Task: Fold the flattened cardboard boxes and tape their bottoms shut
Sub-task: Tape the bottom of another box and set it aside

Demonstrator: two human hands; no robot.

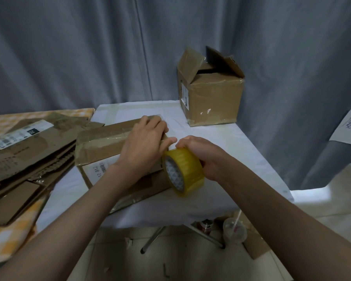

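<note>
Head | left grip (142,142) flat on box (109,147) edge | right grip (203,157) clasps tape roll (183,171)

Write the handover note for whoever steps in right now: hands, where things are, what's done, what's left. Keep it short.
Left hand: pressing flat on the box being taped, fingers over its far right edge.
Right hand: grips the yellow tape roll at that box's right end, where the thumbs meet.
Things: this box lies on the white table; a folded box with top flaps open stands at the far right corner; flattened boxes are stacked on the checkered table to the left.
Done: one box stands assembled; whether its bottom is taped cannot be seen.
Left: finish taping the current box, then fold and tape the flattened stack.
</note>
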